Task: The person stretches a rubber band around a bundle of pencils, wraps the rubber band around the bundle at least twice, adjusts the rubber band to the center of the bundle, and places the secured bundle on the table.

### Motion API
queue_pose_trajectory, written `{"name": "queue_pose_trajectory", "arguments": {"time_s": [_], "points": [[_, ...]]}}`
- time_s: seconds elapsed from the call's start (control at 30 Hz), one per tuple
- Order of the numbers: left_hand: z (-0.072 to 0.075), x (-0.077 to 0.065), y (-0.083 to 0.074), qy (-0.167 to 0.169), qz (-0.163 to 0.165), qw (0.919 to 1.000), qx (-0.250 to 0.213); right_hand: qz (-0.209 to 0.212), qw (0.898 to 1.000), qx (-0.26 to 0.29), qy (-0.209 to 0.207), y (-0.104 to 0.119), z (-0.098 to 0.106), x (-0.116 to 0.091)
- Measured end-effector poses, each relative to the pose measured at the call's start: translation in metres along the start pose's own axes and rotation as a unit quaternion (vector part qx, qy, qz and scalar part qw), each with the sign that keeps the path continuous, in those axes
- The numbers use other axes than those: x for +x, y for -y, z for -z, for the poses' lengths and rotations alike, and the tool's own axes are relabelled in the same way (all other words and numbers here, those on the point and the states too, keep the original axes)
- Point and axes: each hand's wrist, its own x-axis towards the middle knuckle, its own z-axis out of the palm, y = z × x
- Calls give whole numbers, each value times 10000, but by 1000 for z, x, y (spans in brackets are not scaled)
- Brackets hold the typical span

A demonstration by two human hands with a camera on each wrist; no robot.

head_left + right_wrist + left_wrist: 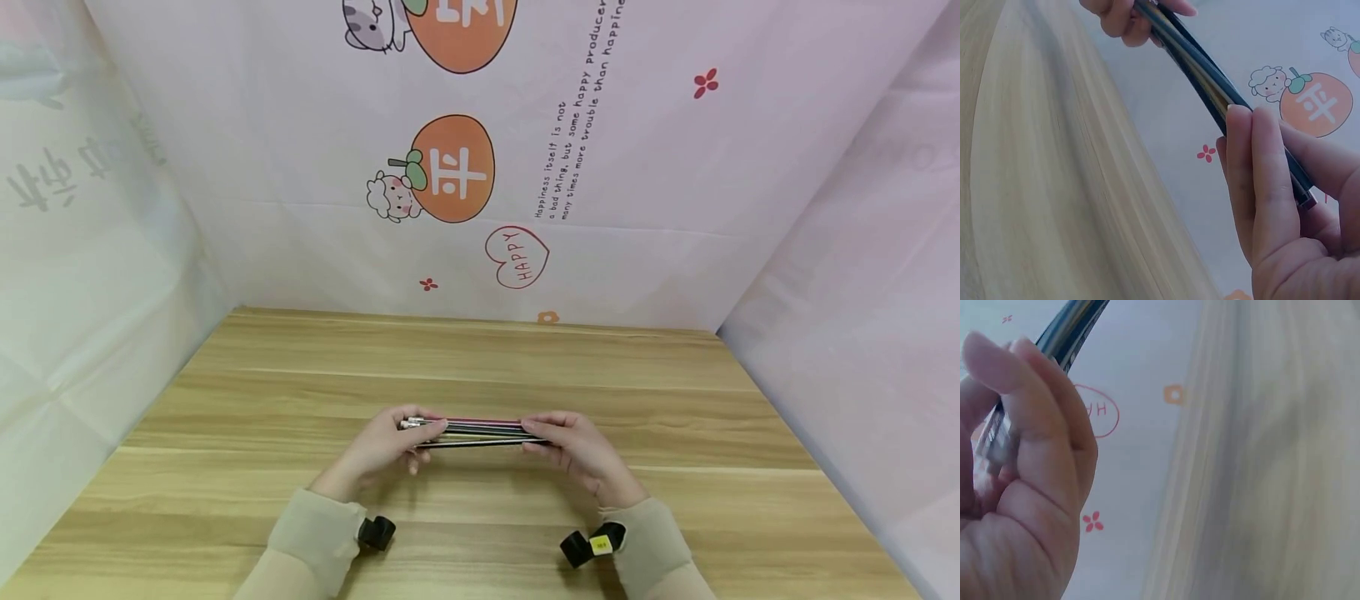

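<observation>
"What's on my feed?"
"I've got the left hand [382,443] pinching a bundle of pencils [483,427] near its pale-tipped end."
"And the right hand [581,450]?"
"Pinching it towards the opposite end, I see; the pencils stretch sideways between both hands, above the wooden table [480,358]."

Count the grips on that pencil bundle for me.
2. The left grip is at the white-tipped ends of the pencils; the right grip holds them toward the opposite ends. Both show plainly in the head view; no other shows.
</observation>
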Motion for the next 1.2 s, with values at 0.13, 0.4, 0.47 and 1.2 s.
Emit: {"name": "queue_pose_trajectory", "arguments": {"time_s": [0.13,0.4,0.47,1.2], "points": [[-6,1,1,-189,38,9989,-427,60,10000,55,-17,1,0,-1],[-10,1,1,-183,-112,9888,-1478,179,9996,184,79,1,0,-2],[-12,1,1,-162,-120,9859,-1660,207,9995,218,115,2,0,-1],[-19,-2,-5,71,-113,9831,-1828,384,9976,-570,59,1,3,-1]]}}
